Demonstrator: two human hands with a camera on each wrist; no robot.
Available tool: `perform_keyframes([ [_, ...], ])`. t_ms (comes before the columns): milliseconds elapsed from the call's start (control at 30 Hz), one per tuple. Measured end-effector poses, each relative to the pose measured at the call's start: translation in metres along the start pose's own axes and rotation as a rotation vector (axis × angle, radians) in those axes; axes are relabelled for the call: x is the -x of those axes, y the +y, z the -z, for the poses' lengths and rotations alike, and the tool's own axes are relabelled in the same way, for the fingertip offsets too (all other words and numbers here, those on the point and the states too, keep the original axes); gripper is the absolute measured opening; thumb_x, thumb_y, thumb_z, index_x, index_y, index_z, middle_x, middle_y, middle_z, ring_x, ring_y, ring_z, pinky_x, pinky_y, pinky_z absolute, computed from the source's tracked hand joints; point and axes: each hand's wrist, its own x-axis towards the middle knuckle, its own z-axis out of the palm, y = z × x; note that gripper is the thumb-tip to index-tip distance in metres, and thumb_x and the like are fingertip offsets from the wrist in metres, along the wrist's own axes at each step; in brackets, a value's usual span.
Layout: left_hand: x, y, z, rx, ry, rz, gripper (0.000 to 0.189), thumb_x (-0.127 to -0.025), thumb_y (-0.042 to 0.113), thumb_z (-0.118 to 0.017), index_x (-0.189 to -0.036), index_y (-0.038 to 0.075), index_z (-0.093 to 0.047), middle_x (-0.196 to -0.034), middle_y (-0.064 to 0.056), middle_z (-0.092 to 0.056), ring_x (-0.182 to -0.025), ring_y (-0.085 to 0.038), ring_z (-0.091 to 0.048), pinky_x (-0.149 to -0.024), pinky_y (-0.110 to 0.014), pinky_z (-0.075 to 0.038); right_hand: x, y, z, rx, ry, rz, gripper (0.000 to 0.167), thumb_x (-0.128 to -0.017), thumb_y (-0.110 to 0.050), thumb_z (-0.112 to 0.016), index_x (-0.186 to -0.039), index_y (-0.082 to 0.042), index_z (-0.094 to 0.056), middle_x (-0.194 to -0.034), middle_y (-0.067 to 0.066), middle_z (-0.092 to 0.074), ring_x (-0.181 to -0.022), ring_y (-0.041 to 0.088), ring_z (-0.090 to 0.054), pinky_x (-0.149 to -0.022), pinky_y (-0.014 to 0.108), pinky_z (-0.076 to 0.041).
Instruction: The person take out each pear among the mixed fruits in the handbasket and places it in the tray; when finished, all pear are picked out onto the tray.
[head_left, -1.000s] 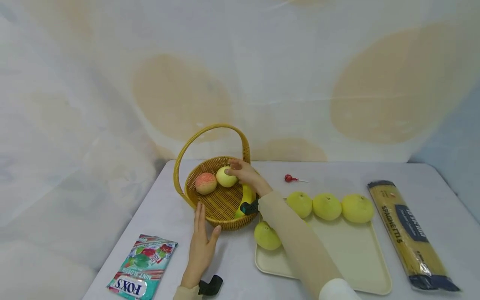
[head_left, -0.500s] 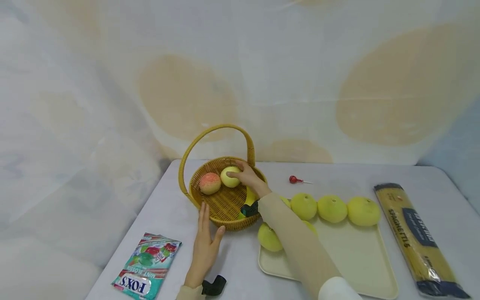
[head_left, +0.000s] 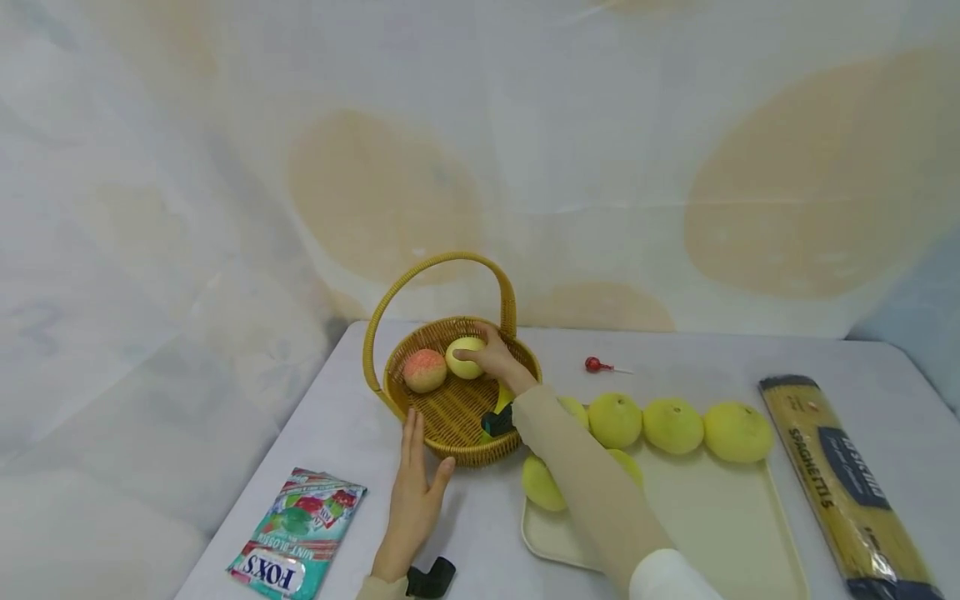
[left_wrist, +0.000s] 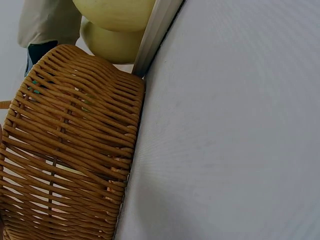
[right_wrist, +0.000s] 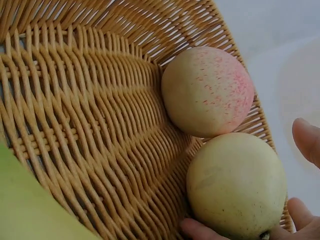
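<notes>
A wicker basket point(head_left: 450, 417) with a tall handle stands on the white table. Inside lie a red-speckled peach point(head_left: 424, 371), a round pale yellow fruit point(head_left: 463, 358) with a short stem, and a banana point(head_left: 504, 398) partly hidden by the right wrist. My right hand point(head_left: 498, 358) reaches into the basket and holds the pale yellow fruit, thumb at its near side and fingers behind. In the right wrist view, fingertips point(right_wrist: 197, 230) lie against this fruit point(right_wrist: 237, 185), beside the peach point(right_wrist: 210, 92). My left hand point(head_left: 412, 500) rests with straight fingers at the basket's near rim.
A cream tray point(head_left: 712, 517) with several yellow-green citrus fruits point(head_left: 673, 425) lies to the right, partly under the right forearm. Beyond it is a spaghetti packet point(head_left: 847, 483). A red lollipop point(head_left: 594, 364) lies behind. A Fox's candy bag point(head_left: 300, 533) lies at left.
My right hand has lowered slightly and its fingers have come around the pale yellow fruit. The whole scene shifts a little rightward in the head view. The left hand keeps its place at the basket.
</notes>
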Motion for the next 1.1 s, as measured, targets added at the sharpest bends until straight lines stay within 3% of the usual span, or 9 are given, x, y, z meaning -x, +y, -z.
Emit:
perform_keyframes([
  [200, 0.0006, 0.001, -0.0002, 0.005, -0.007, 0.01, 0.079, -0.097, 0.03, -0.059, -0.158, 0.019, -0.009, -0.164, -0.015, -0.009, -0.147, -0.04, -0.021, -0.11, -0.063, -0.029, 0.0024, 0.0014, -0.0013, 0.008, 0.009, -0.004, 0.073, -0.091, -0.024, -0.068, -0.152, -0.016, -0.029, -0.155, 0.014, -0.03, -0.128, 0.039, -0.048, -0.092, 0.053, -0.052],
  [400, -0.0019, 0.0027, -0.0005, 0.002, -0.01, 0.01, 0.079, -0.097, 0.03, -0.059, -0.157, 0.017, -0.01, -0.164, -0.013, -0.008, -0.147, -0.039, -0.021, -0.111, -0.062, -0.03, 0.0018, 0.0045, 0.0021, 0.048, 0.003, 0.014, 0.063, -0.09, -0.021, -0.069, -0.145, -0.012, -0.039, -0.15, 0.015, -0.036, -0.126, 0.038, -0.048, -0.079, 0.047, -0.056],
  [600, -0.0031, 0.0022, -0.0021, 0.004, -0.009, -0.001, 0.078, -0.096, 0.029, -0.059, -0.156, 0.009, -0.014, -0.164, -0.013, -0.009, -0.146, -0.04, -0.023, -0.11, -0.063, -0.03, 0.0012, 0.0081, 0.0026, 0.051, -0.08, -0.029, 0.073, -0.087, -0.012, -0.073, -0.149, -0.015, -0.036, -0.15, 0.014, -0.037, -0.125, 0.037, -0.05, -0.085, 0.05, -0.056],
  [833, -0.0051, -0.0002, -0.0042, 0.001, -0.019, -0.015, 0.079, -0.097, 0.03, -0.058, -0.157, 0.015, -0.01, -0.164, -0.015, -0.009, -0.146, -0.04, -0.021, -0.11, -0.063, -0.03, 0.0015, 0.0102, 0.0028, 0.125, -0.069, -0.022, 0.075, -0.082, -0.001, -0.075, -0.147, -0.016, -0.04, -0.144, 0.017, -0.042, -0.121, 0.039, -0.053, -0.082, 0.045, -0.058],
  [1100, -0.008, -0.003, -0.0072, 0.008, -0.031, -0.011, 0.08, -0.097, 0.03, -0.058, -0.158, 0.02, -0.007, -0.164, -0.012, -0.007, -0.147, -0.039, -0.021, -0.111, -0.062, -0.03, 0.004, 0.0052, 0.0067, -0.032, -0.012, -0.013, 0.07, -0.086, -0.002, -0.07, -0.147, -0.016, -0.039, -0.142, 0.021, -0.04, -0.118, 0.041, -0.054, -0.086, 0.048, -0.056],
])
